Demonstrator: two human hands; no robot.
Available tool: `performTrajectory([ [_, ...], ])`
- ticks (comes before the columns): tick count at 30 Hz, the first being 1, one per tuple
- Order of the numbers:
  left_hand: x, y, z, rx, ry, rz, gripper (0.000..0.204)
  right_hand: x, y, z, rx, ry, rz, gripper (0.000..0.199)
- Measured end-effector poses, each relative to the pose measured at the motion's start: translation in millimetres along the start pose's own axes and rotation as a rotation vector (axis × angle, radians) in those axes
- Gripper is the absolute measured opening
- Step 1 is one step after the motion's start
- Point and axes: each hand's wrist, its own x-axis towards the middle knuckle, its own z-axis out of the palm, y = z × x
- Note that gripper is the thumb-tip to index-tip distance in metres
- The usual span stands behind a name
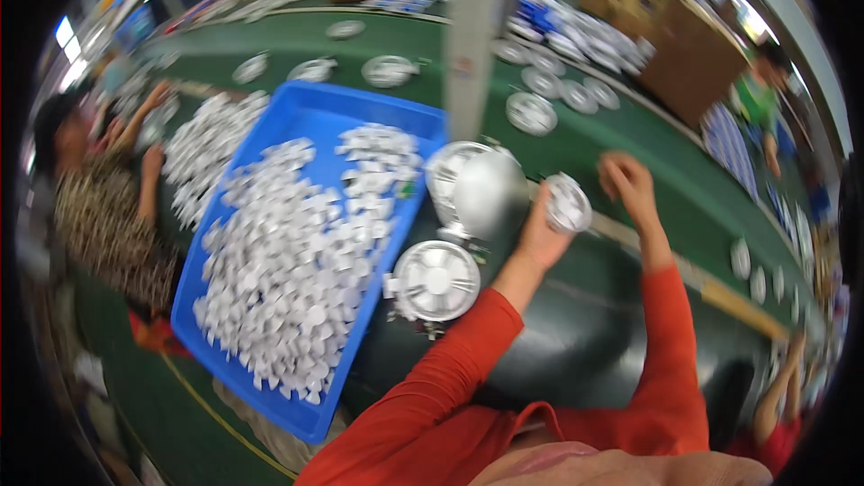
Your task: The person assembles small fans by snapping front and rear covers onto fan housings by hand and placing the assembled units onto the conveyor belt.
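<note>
My left hand (538,236) grips a small round white housing (569,203) with a spoked, ring-shaped face, holding it up over the dark work surface. Just to its right, my right hand (630,187) is raised with its fingers curled together and pointing toward the part. Whatever those fingertips may hold is too small to make out. Left of my left wrist lies a larger round white spoked housing (437,280). Beyond it sits a similar round housing (457,171), partly covered by a smooth, blurred silvery disc (490,193).
A blue tray (367,101) heaped with small white pieces (279,279) stands at my left. A post (468,45) rises behind it. The green conveyor (360,49) carries more round housings (532,113). Other people work at the left and right.
</note>
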Motion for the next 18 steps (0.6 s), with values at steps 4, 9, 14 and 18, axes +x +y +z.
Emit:
performTrajectory([
  [4,-2.4,1.5,3.6,0.274,-0.021,0.053,0.042,80.5,77.4,-34.2,-0.455,0.222,-0.185,0.028],
  [9,-7.8,-4.2,10.7,0.412,0.062,0.061,0.057,146.9,108.9,-53.7,-1.042,0.270,-0.106,0.048],
  [14,-17.1,-2.2,19.3,0.248,0.069,-0.078,0.062,177.6,131.1,-65.7,-1.046,0.153,0.207,0.044],
  [18,-18.0,3.6,7.4,0.348,-0.009,0.030,0.040,148.9,148.4,-59.6,-1.019,0.388,-0.072,0.028],
])
